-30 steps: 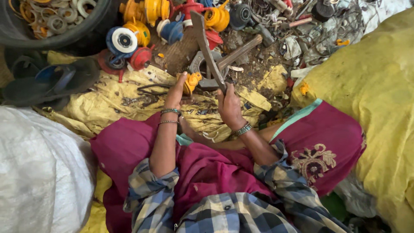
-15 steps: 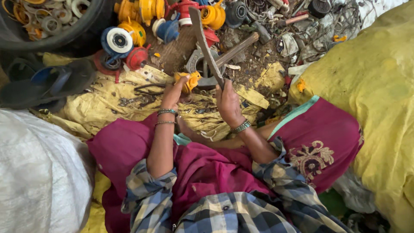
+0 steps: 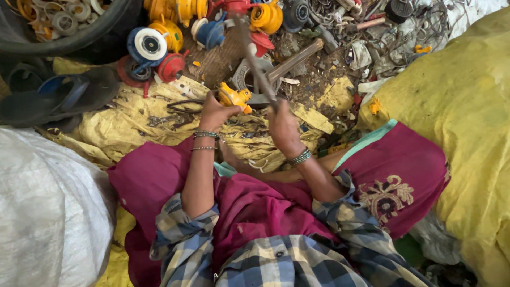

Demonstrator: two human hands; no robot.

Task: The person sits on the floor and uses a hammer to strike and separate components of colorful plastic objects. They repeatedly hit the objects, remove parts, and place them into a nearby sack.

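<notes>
Blue sandal [image 3: 50, 95] left, white sack [image 3: 48, 212], yellow sack [image 3: 457, 106]

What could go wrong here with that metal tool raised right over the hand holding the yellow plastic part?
1. The right hand holds a long metal tool raised just beside the left hand, which grips a small yellow plastic part; a swing that misses could strike its fingers.
2. The part looks small and only hand-held, so it might slip or throw fragments toward the bare forearms.

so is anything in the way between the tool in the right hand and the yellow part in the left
Nothing visible. The right hand grips the long metal tool right beside the yellow part held by the left hand, with only open space between them.
</notes>
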